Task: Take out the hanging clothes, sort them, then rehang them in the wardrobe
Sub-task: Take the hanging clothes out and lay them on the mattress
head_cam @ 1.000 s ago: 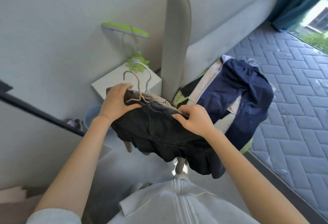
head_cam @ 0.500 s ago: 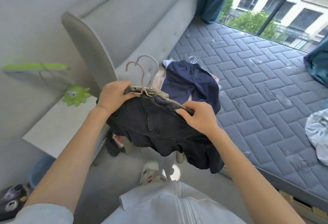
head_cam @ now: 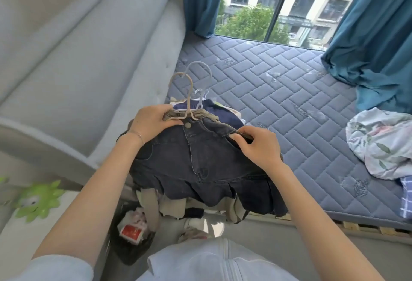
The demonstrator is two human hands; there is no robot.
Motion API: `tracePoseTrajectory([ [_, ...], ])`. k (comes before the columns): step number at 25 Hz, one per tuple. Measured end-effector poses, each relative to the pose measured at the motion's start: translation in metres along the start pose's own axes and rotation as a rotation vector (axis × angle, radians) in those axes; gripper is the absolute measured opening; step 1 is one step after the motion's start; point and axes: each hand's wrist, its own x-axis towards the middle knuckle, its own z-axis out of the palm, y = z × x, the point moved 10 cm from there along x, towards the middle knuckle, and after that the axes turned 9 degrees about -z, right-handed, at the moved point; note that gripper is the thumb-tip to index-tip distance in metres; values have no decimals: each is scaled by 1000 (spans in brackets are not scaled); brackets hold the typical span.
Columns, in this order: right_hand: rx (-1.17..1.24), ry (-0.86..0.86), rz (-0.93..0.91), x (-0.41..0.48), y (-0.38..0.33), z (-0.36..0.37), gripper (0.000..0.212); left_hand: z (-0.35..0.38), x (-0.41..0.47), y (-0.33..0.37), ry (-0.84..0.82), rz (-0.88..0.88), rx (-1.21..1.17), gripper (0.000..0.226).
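Clothes [head_cam: 200,162] on hangers [head_cam: 189,104] held over blue quilted mattress [head_cam: 289,102] by window [head_cam: 256,2].

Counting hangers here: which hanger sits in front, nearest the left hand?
The beige hanger, pinched by the left hand; the white hanger rises behind it.

- Daylight: bright, from the window [head_cam: 267,6] at top.
- Shadows: soft, under the held clothes.
- Edges: wide-angle bending; lower-left corner blurred.
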Motion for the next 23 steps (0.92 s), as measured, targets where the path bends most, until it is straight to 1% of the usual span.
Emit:
tracePoseTrajectory([
  [2,-35,44,21,24,10,-3,29,-1,37,3,-14,29,-13,44],
  [4,-47,65,55,49,22,-4,26,1,75,4,-33,52,-4,42],
  [9,-53,62,83,110,57,1,26,14,156,1,-60,61,-43,44],
  [12,-52,20,119,150,94,23,24,40,206,-18,-98,20,-49,36],
  [15,-53,-53,162,190,145,70,25,89,260,-47,-154,-37,-36,34],
  [18,-18,-157,218,218,208,136,26,156,308,-83,-209,-89,1,36],
  [23,25,-290,303,242,307,238,26,264,369,-143,-266,-182,106,38],
])
